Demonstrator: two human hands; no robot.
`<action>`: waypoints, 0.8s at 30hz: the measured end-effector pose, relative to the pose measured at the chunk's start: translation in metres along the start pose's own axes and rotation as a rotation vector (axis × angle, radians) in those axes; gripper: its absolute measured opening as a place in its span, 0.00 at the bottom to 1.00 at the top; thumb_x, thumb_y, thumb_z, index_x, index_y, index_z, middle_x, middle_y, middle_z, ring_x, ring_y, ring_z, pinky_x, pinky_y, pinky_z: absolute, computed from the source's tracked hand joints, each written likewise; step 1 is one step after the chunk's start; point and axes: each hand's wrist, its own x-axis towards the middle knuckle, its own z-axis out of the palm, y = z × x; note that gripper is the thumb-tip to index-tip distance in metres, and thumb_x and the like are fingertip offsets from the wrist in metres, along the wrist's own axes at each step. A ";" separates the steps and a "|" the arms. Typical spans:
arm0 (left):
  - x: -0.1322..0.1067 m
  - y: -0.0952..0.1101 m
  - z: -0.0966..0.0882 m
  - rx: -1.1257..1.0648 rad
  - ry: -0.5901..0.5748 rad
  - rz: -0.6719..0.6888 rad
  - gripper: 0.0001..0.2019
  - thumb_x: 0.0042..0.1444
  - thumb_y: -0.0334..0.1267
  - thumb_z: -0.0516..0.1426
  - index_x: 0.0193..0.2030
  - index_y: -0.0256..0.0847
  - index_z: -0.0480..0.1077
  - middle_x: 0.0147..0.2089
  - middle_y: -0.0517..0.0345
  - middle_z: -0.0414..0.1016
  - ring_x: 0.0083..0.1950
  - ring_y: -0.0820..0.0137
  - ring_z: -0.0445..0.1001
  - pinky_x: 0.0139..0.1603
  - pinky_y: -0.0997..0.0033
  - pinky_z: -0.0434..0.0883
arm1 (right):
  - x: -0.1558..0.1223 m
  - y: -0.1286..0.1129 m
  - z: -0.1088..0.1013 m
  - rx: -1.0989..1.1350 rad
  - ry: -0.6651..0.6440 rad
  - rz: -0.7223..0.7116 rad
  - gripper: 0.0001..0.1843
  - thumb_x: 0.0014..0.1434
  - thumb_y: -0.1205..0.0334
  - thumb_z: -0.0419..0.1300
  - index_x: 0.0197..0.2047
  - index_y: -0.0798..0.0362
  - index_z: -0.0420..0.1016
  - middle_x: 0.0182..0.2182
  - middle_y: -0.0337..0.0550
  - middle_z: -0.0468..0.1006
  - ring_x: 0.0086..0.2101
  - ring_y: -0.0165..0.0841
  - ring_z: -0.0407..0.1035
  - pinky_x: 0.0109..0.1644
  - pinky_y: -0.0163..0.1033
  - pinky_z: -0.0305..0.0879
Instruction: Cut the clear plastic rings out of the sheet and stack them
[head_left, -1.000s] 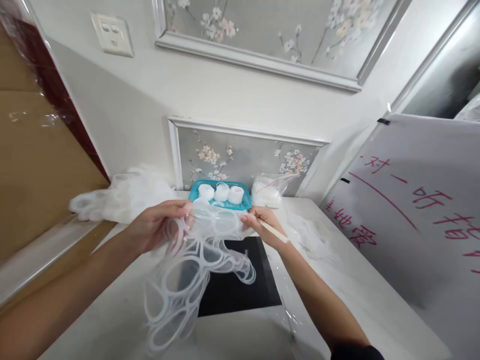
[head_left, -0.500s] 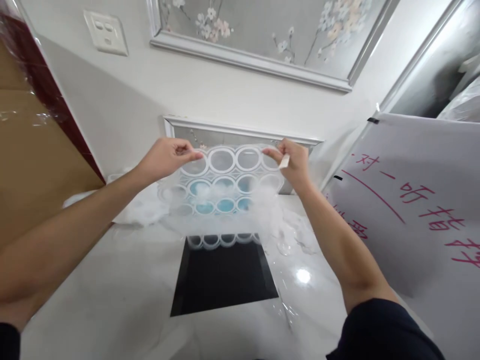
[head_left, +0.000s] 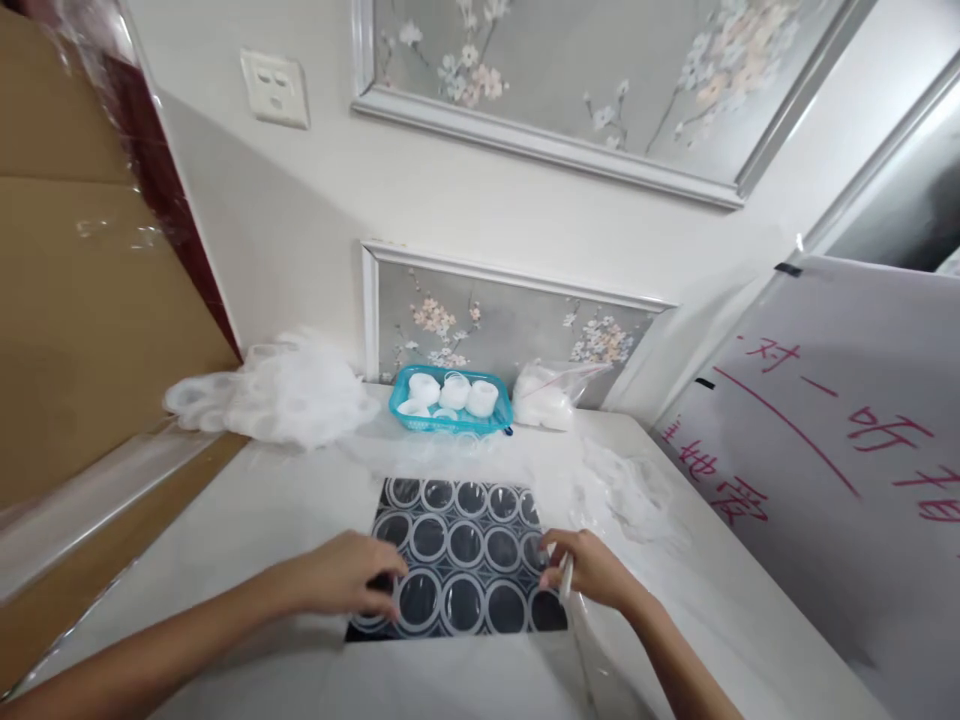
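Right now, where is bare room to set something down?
Bare white tabletop lies left of the clear plastic ring sheet, beyond the left forearm, and along the sheet's near edge. The teal plastic basket and white ring pile crowd the back.

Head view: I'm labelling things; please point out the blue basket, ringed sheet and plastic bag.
Blue basket (head_left: 472, 425), head view: front wall.
Ringed sheet (head_left: 466, 543), head view: its middle, inside a ring.
Plastic bag (head_left: 544, 403), head view: its white lower part.
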 end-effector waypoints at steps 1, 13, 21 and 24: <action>0.010 -0.014 -0.002 -0.022 0.069 -0.102 0.16 0.50 0.52 0.66 0.42 0.47 0.80 0.39 0.59 0.82 0.39 0.63 0.78 0.38 0.73 0.67 | 0.010 0.007 0.000 0.008 0.042 0.071 0.18 0.55 0.46 0.64 0.43 0.48 0.80 0.28 0.41 0.84 0.28 0.40 0.78 0.35 0.40 0.67; 0.130 -0.093 -0.042 -0.051 0.513 -0.518 0.14 0.66 0.41 0.58 0.53 0.36 0.70 0.53 0.49 0.73 0.52 0.62 0.75 0.52 0.54 0.74 | 0.145 0.015 0.007 -0.158 0.410 0.431 0.08 0.59 0.66 0.56 0.40 0.54 0.76 0.40 0.55 0.82 0.43 0.44 0.75 0.43 0.42 0.64; 0.116 -0.091 -0.046 -0.251 0.571 -0.404 0.13 0.66 0.43 0.58 0.51 0.35 0.71 0.49 0.52 0.74 0.46 0.65 0.76 0.46 0.60 0.76 | 0.124 0.016 0.002 0.005 0.690 0.128 0.22 0.66 0.46 0.43 0.43 0.53 0.69 0.37 0.50 0.79 0.38 0.41 0.72 0.42 0.42 0.65; 0.122 -0.078 -0.036 -0.291 0.567 -0.340 0.14 0.66 0.43 0.58 0.52 0.36 0.70 0.51 0.50 0.73 0.48 0.64 0.75 0.48 0.58 0.75 | 0.128 0.010 -0.004 0.048 0.751 0.043 0.24 0.65 0.42 0.43 0.41 0.52 0.68 0.37 0.51 0.79 0.38 0.42 0.73 0.43 0.43 0.66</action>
